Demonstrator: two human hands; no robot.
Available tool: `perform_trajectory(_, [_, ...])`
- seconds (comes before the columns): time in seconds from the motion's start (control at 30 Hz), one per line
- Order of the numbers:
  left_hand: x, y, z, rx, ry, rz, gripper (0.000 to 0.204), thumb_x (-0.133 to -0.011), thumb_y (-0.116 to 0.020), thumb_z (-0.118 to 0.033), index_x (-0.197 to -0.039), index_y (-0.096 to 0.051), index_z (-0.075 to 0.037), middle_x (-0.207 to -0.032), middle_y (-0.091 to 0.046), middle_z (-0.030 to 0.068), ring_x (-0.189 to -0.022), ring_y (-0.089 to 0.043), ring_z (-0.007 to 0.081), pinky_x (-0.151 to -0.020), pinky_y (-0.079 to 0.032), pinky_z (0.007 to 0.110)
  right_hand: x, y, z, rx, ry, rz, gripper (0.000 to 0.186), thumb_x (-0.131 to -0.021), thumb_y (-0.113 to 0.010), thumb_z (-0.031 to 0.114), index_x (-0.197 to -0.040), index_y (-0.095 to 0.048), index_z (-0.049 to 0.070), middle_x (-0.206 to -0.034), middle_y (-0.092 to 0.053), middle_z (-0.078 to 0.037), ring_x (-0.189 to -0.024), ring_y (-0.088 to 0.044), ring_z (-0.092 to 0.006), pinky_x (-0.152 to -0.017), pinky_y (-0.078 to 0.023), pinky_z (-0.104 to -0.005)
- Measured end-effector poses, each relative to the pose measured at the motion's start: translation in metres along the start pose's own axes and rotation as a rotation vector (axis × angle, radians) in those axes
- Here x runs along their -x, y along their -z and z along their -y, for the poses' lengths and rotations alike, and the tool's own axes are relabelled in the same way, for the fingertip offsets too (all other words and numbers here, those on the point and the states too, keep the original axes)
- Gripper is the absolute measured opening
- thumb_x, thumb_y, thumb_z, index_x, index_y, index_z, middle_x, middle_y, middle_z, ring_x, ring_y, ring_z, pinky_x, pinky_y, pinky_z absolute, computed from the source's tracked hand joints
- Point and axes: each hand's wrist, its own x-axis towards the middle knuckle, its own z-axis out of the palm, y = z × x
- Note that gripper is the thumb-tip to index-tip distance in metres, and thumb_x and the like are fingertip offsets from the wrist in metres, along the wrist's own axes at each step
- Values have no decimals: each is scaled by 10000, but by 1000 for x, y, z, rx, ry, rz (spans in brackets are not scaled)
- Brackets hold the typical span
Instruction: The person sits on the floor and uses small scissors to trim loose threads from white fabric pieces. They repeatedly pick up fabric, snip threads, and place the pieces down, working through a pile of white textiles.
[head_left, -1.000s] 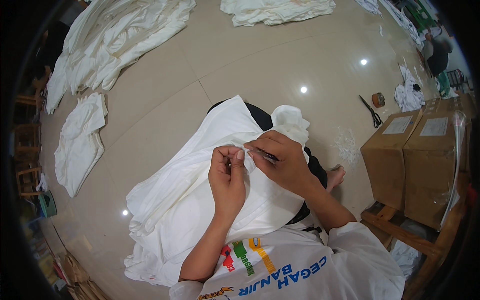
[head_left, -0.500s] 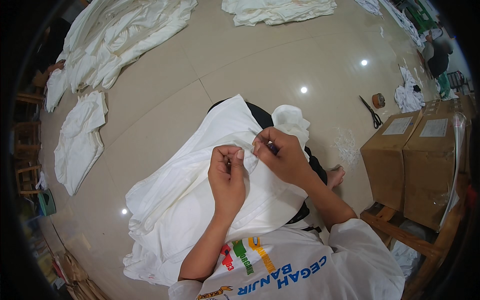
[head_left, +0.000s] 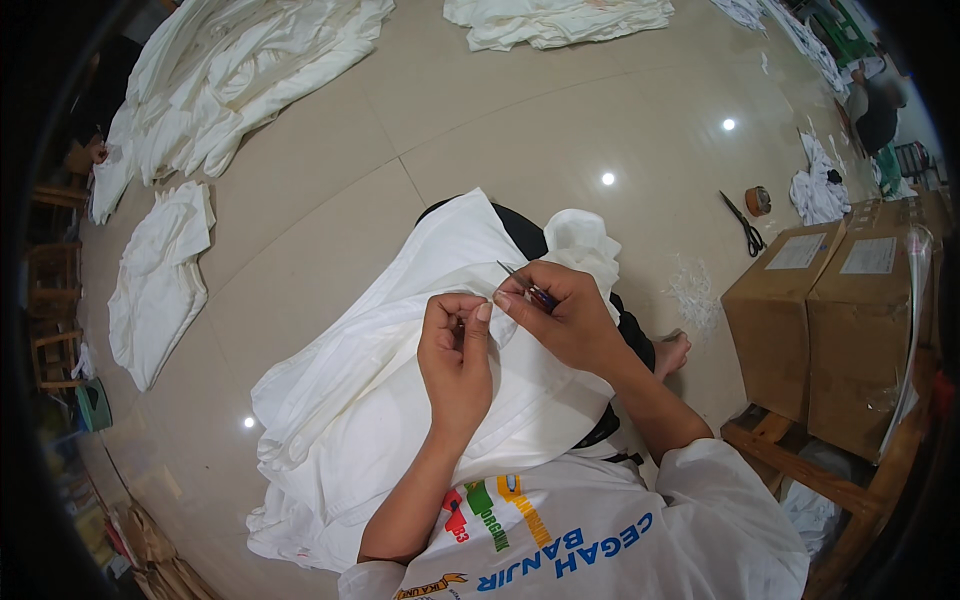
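White fabric (head_left: 360, 390) lies in folds over my lap and dark-clothed legs. My left hand (head_left: 455, 360) pinches the fabric, or a thread on it, between thumb and forefinger; which is too small to tell. Close at its right, my right hand (head_left: 570, 320) is closed on small snips (head_left: 542, 298) with a dark reddish handle and a thin metal tip pointing up and left. Its thumb and finger nearly meet the left fingertips. My bare foot (head_left: 672, 352) shows beyond the fabric on the right.
White cloth piles (head_left: 240, 80) lie left and ahead. Black scissors (head_left: 745, 225), a tape roll (head_left: 757, 200) and thread scraps (head_left: 690, 295) are on the floor at right, near cardboard boxes (head_left: 765, 330) on a wooden stand (head_left: 830, 475). People (head_left: 875, 110) are at both rims.
My right hand shifted slightly right, then back toward my left hand, and the snips' metal tip now shows above its fingers. My left hand has barely moved.
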Motion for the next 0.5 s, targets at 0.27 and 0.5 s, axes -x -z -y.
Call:
perform_trajectory(0.27, [0, -2, -3, -4, 45, 15, 101, -1058, -649, -115, -1069, -589, -34, -911, -616, 0, -791, -540, 51, -673, -467, 224, 2, 8, -2, -46, -123, -6, 255, -1008, -723, 234, -1018, -710, -21, -826, -672, -15, -752, -549, -61, -691, -460, -252])
perform_trajectory(0.5, [-1, 0, -5, 39, 89, 50, 84, -1045, -657, -61, -1096, -625, -3, -936, -647, 4, -795, -552, 43, -696, -446, 207, 2, 6, -4, -125, -138, -22, 294, -1008, -727, 268, -1038, -717, -24, -846, -657, 18, -786, -544, -41, -706, -461, -243])
